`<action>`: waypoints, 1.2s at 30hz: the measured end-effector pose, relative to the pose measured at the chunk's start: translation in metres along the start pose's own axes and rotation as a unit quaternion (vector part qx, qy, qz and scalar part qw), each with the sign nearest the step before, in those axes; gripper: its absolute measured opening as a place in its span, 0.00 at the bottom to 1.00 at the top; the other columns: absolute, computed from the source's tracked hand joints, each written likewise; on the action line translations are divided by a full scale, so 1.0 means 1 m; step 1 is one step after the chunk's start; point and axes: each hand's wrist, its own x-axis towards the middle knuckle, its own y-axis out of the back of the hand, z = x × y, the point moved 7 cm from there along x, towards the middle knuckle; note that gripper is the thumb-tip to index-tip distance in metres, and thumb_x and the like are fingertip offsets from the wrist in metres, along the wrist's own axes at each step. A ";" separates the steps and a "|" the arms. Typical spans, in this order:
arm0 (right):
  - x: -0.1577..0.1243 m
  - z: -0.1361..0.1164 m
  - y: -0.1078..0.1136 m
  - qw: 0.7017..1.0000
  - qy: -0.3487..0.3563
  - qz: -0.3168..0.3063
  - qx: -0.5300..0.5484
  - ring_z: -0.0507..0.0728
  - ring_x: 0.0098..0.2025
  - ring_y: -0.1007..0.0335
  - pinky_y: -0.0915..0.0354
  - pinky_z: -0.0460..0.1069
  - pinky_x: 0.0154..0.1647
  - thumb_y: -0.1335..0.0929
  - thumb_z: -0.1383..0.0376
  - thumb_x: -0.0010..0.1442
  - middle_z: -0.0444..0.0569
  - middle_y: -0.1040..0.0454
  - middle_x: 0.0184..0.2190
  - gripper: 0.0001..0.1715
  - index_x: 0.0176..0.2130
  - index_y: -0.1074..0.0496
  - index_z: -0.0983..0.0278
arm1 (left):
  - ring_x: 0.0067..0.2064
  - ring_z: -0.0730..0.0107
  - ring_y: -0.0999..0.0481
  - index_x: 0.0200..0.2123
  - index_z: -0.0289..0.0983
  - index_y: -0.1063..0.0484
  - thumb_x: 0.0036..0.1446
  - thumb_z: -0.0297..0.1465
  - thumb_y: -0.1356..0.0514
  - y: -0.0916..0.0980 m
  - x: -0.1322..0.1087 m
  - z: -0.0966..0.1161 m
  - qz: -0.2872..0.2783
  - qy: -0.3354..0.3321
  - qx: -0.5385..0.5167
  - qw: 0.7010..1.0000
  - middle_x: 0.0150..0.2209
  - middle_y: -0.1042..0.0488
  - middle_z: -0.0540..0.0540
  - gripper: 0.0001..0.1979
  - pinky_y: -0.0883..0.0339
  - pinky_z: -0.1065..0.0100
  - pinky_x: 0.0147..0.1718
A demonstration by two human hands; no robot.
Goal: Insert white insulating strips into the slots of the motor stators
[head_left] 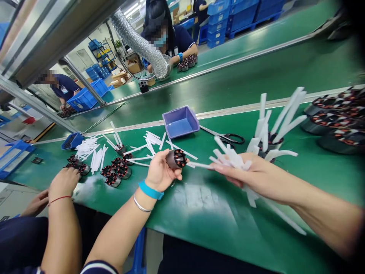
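So your left hand (160,172) has its fingers curled around a black round part (174,160) mid-frame, and your right hand (258,173), right of center, is gripping a bunch of white strips (232,158), 1 pointing at that part. Purple bin (182,125) and scissors (221,134) lie above them.

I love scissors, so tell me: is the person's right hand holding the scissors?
No, the right hand holds white strips, and the scissors lie on the green table beside the purple tray.
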 end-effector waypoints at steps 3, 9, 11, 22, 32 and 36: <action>-0.005 0.009 0.003 0.999 -0.024 -0.019 -0.028 0.48 0.18 0.57 0.56 0.47 0.18 0.34 0.38 0.50 0.38 0.51 0.14 0.33 0.16 0.45 0.60 | 0.17 0.75 0.32 0.37 0.31 0.30 0.46 0.37 0.41 -0.006 0.003 -0.016 -0.053 0.001 -0.011 0.999 0.29 0.22 0.41 0.17 0.33 0.69 0.16; -0.003 0.013 -0.001 1.000 0.015 -0.003 -0.009 0.49 0.20 0.52 0.51 0.47 0.20 0.33 0.47 0.54 0.40 0.45 0.16 0.25 0.20 0.37 0.62 | 0.22 0.71 0.26 0.43 0.32 0.29 0.43 0.35 0.33 -0.006 -0.003 -0.032 -0.091 -0.008 0.078 0.993 0.30 0.24 0.45 0.23 0.26 0.67 0.22; -0.001 0.015 -0.010 1.000 0.017 -0.015 0.008 0.51 0.23 0.45 0.45 0.47 0.24 0.33 0.51 0.54 0.42 0.37 0.19 0.19 0.23 0.31 0.63 | 0.27 0.68 0.22 0.46 0.33 0.30 0.43 0.33 0.31 -0.009 -0.006 -0.035 -0.107 -0.015 0.098 0.989 0.35 0.23 0.43 0.25 0.25 0.66 0.27; -0.002 0.051 -0.019 0.987 -0.105 0.056 0.109 0.51 0.20 0.47 0.48 0.47 0.21 0.26 0.50 0.43 0.41 0.38 0.17 0.20 0.25 0.29 0.63 | 0.34 0.68 0.22 0.53 0.28 0.29 0.44 0.33 0.31 -0.010 -0.011 -0.048 -0.064 -0.011 0.159 0.985 0.40 0.23 0.37 0.31 0.26 0.66 0.37; -0.004 0.045 -0.017 0.991 -0.115 0.075 -0.008 0.60 0.33 0.31 0.35 0.49 0.32 0.28 0.55 0.43 0.46 0.26 0.28 0.12 0.26 0.28 0.60 | 0.30 0.72 0.25 0.43 0.30 0.24 0.50 0.27 0.38 -0.007 -0.010 -0.053 -0.042 -0.048 0.217 0.974 0.30 0.24 0.44 0.16 0.29 0.71 0.31; -0.006 0.034 -0.018 0.991 -0.101 0.067 -0.059 0.63 0.35 0.27 0.32 0.52 0.35 0.29 0.53 0.42 0.46 0.23 0.30 0.14 0.27 0.27 0.58 | 0.29 0.74 0.26 0.36 0.30 0.25 0.47 0.24 0.39 -0.010 -0.011 -0.049 -0.040 -0.078 0.193 0.977 0.29 0.26 0.45 0.10 0.30 0.73 0.30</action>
